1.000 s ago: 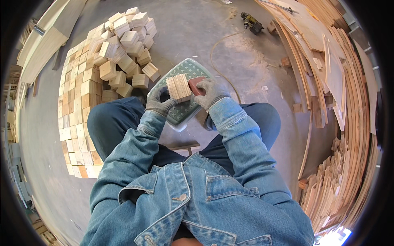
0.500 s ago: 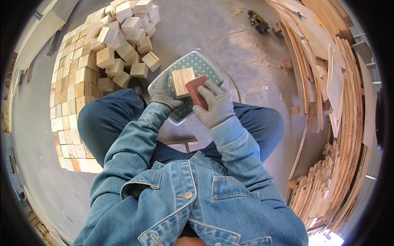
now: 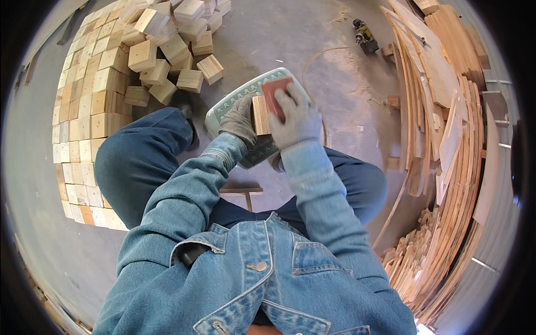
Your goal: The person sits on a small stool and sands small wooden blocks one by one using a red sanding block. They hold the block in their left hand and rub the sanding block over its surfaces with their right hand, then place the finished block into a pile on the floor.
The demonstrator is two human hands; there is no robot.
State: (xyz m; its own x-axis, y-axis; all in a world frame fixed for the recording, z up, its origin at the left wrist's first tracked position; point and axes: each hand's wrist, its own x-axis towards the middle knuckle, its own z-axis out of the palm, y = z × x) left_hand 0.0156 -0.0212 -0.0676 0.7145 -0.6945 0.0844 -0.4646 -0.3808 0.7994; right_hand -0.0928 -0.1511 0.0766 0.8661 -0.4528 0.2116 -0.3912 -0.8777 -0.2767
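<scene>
Block [image 3: 262, 116], wooden: we wrap our left hand [image 3: 239, 119] round its left side | reddish pad [image 3: 272, 92]: gripped by our right hand [image 3: 297, 118], just right of block, overlapping its far corner in view, contact unclear; long axis points away from us | left hand nearer block

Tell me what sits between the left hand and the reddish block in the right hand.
A layered wooden block lies between the left hand and the reddish block in the right hand, as the head view shows.
</scene>
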